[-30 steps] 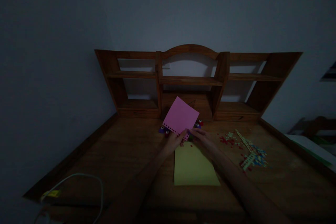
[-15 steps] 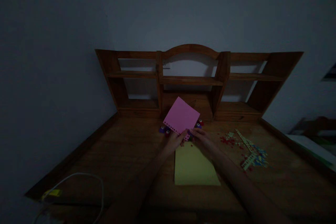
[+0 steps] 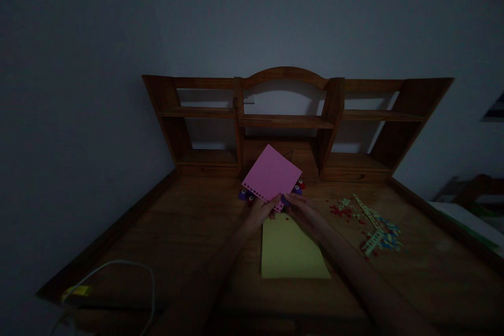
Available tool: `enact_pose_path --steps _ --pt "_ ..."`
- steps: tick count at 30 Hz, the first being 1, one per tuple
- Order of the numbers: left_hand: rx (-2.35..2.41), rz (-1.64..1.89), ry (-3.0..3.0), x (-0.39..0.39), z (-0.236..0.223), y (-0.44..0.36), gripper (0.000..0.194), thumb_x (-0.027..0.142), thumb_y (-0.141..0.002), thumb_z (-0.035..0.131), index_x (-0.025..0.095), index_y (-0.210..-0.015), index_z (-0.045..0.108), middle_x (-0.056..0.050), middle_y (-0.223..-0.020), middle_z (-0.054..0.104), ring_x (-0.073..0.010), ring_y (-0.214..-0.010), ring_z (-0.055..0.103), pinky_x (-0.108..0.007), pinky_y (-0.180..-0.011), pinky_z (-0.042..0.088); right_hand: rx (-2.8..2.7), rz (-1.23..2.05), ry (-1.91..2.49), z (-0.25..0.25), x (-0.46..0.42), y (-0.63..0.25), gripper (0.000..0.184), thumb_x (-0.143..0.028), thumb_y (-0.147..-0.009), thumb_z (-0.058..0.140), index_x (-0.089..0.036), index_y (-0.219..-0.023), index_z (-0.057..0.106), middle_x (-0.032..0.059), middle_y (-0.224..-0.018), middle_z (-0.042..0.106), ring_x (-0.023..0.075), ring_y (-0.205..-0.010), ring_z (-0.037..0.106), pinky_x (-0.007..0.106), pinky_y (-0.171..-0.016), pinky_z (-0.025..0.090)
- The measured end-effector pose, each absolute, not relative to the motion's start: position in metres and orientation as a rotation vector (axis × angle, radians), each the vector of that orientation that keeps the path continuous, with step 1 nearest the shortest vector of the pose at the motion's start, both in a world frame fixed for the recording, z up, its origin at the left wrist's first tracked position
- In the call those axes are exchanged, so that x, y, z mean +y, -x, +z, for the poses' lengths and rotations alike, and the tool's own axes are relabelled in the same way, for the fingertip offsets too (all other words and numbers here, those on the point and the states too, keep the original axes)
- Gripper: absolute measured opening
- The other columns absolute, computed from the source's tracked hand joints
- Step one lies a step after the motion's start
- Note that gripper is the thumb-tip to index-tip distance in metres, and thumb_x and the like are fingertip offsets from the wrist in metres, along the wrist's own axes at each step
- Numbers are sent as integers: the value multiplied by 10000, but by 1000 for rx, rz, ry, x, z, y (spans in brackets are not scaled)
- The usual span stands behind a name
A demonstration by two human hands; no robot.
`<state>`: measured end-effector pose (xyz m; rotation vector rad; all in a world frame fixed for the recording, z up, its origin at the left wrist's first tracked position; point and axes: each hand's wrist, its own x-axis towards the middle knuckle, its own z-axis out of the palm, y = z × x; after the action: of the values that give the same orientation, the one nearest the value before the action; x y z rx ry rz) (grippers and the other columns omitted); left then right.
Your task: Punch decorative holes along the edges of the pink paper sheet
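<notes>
A square sheet of pink paper is held up tilted, with a row of small dark cut-outs along its lower edge. My left hand is closed on the paper near its lower corner. My right hand is closed around a small purple craft punch at that same corner; the fingers hide much of it. Beneath both hands, a yellow sheet of paper lies flat, with a few small red bits near its top edge.
Several small purple and red punches stand behind the pink paper, on both sides. Red, blue and pale cut-out pieces and strips lie scattered at right. A wooden shelf unit backs the desk. A white cable loops at front left.
The pink paper has shifted and turned very slightly between my hands. Both hands stay at its lower corner, and the purple punch is a little more visible.
</notes>
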<state>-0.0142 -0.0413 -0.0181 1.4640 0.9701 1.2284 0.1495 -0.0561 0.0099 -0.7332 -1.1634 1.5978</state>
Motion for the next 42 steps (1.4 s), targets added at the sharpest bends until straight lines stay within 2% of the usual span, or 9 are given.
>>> enact_pose_path --steps 7,14,19,26,36,42 --pt "942 1250 -1448 -41 -19 13 420 571 -808 624 157 -812 553 20 -597 547 -88 -439 484 -207 -406 378 -1190 1576 729 12 -58 -149 299 -492 -708 792 -225 -830 734 74 -886 716 252 -916 611 366 -746 465" --pt "942 1267 -1474 -39 -23 14 418 570 -820 611 158 -779 558 22 -573 539 -84 -441 485 -201 -415 387 -1179 1583 718 9 -57 -150 288 -467 -721 791 -214 -843 732 76 -945 713 233 -917 615 352 -764 463" --pt "940 1273 -1471 -36 -28 14 407 563 -822 617 162 -830 556 28 -595 544 -82 -431 479 -200 -400 380 -1188 1579 741 9 -57 -151 290 -465 -700 807 -224 -843 733 65 -908 715 234 -912 614 347 -743 459" --pt "939 1246 -1501 -37 -26 15 396 549 -842 597 155 -839 554 15 -632 558 -82 -445 490 -204 -406 398 -1165 1576 724 1 -52 -153 199 -387 -736 803 -226 -831 737 61 -962 709 203 -875 621 335 -755 460" --pt "966 1216 -1547 -43 -18 16 418 573 -846 572 159 -796 552 15 -600 542 -93 -459 489 -215 -426 374 -1166 1556 811 4 -53 -155 242 -411 -707 819 -222 -835 739 60 -932 718 204 -834 618 307 -673 455" --pt "959 1224 -1531 -48 -10 16 418 577 -817 607 163 -801 551 8 -610 549 -96 -472 490 -218 -428 370 -1173 1550 806 3 -53 -155 235 -411 -713 813 -221 -833 740 70 -946 718 207 -844 618 323 -709 457"
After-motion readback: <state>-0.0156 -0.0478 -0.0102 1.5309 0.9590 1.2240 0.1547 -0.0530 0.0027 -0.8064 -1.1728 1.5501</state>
